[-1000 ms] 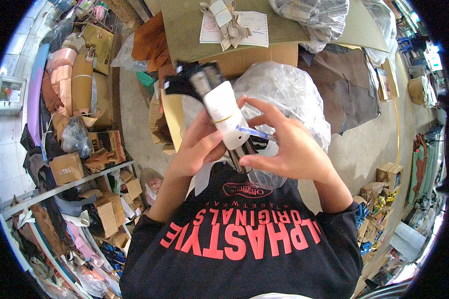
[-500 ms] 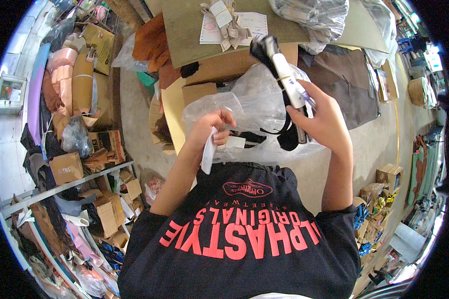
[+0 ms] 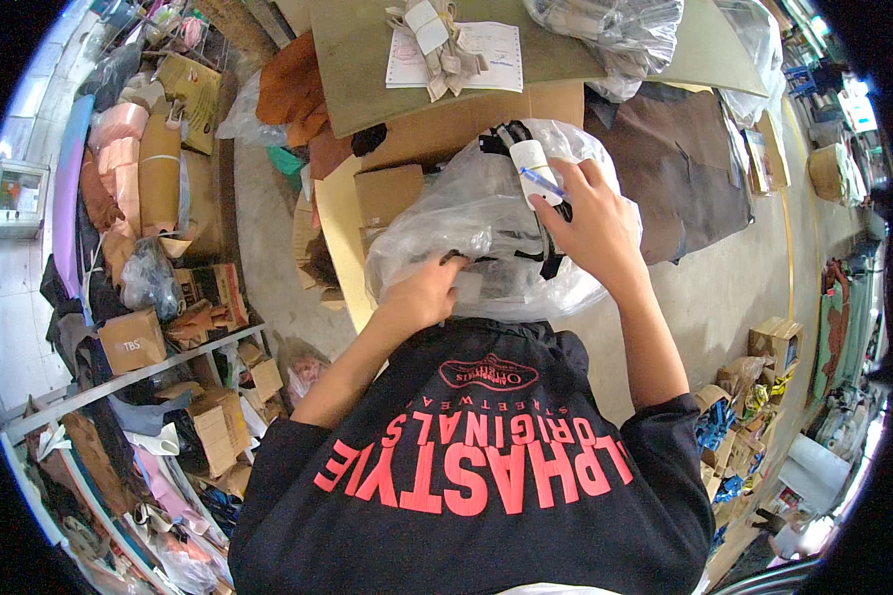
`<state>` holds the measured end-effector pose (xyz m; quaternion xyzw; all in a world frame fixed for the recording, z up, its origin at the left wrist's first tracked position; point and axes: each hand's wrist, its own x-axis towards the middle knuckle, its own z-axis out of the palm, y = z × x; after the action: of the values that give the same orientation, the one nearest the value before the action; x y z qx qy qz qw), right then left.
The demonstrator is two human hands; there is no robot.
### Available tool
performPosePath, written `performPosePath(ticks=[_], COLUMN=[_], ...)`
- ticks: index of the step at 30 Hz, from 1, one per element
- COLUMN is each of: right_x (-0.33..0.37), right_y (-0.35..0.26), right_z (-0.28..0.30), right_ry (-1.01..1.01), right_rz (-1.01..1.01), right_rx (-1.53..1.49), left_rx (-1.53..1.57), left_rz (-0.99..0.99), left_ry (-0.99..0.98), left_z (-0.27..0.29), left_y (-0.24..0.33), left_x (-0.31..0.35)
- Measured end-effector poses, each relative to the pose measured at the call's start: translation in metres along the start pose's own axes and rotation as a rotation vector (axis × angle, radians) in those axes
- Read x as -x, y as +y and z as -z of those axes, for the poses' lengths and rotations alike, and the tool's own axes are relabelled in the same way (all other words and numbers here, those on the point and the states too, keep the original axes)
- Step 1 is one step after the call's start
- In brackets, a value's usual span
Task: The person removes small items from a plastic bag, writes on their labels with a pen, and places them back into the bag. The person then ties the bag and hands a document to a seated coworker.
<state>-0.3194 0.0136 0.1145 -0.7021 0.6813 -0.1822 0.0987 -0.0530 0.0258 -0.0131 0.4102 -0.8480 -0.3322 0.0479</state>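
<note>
Banded bundle (image 3: pixel 533 171) in right hand (image 3: pixel 602 226) over clear bag (image 3: pixel 481 220) (floor (image 3: pixel 702 307) beyond lower-right edge)

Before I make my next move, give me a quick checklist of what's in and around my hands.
1. Right hand has hold of the white-wrapped bundle: ok.
2. Blue pen at that same hand, across the wrap: ok.
3. Left hand at the clear plastic bag: ok; how firmly it grips, cannot tell.
4. Both hands free: not ok, the right is occupied.
5. Bundle apart from the bag: cannot tell; they overlap in this view.
6. Beige strips lying on the white sheet on the green tabletop: ok.
</note>
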Motion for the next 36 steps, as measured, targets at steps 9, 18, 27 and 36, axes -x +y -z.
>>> performPosePath(ticks=[9, 18, 27, 36], right_x=[0.02, 0.031, 0.028, 0.037], right_y=[-0.042, -0.066, -0.075, -0.054], right_z=[0.008, -0.012, -0.004, 0.065], right_ry=[-0.39, -0.523, -0.173, 0.175], right_rz=[0.047, -0.331, -0.324, -0.166], right_rx=[-0.548, -1.262, -1.242, -1.125], left_rx=[2.143, 2.091, 2.175, 2.487], left_rz=[0.021, 0.016, -0.43, -0.327], left_ry=[-0.007, 0.303, 0.209, -0.01], left_z=[0.07, 0.084, 0.088, 0.112], left_y=[0.024, 0.073, 0.102, 0.113], left_x=[-0.01, -0.03, -0.032, -0.022])
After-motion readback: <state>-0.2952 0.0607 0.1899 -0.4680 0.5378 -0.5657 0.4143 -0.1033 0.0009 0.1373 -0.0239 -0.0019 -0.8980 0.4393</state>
